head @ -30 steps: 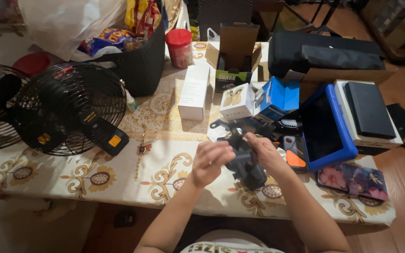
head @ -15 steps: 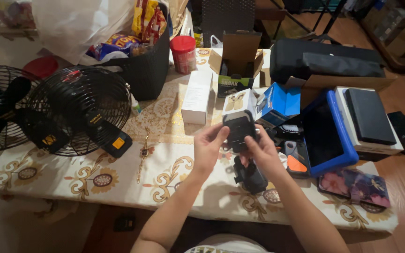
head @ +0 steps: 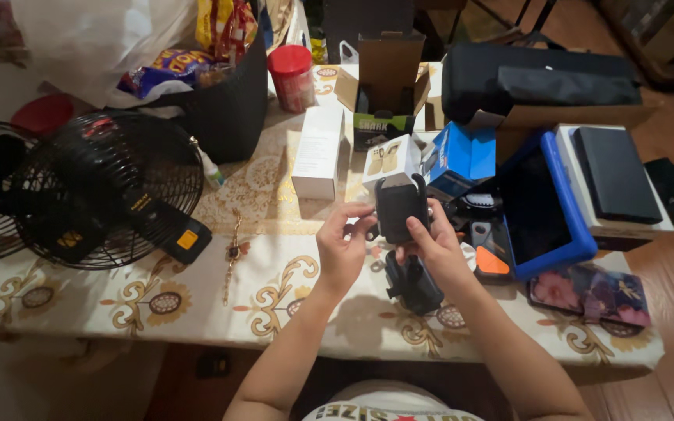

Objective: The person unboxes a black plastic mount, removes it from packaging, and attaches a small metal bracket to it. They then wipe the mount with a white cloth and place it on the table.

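Note:
I hold a black phone-holder-like device point(head: 399, 204) upright above the table, in front of me. My left hand point(head: 343, 248) touches its left side with the fingertips. My right hand point(head: 436, 248) grips its lower right side. The device's black base or stem point(head: 413, 282) hangs below it, between my wrists, close to the patterned tablecloth point(head: 196, 300).
A black fan point(head: 111, 187) lies at the left. Behind my hands stand a white box point(head: 317, 152), small boxes point(head: 390, 158), a blue box point(head: 462, 156) and an open cardboard box point(head: 384, 86). A blue-cased tablet point(head: 544, 206), a black case point(head: 540, 78) and a dark basket point(head: 228, 101) sit around.
I lifted the black device from low over the table up toward the boxes, and it now stands upright between both hands. The camera view shifted slightly.

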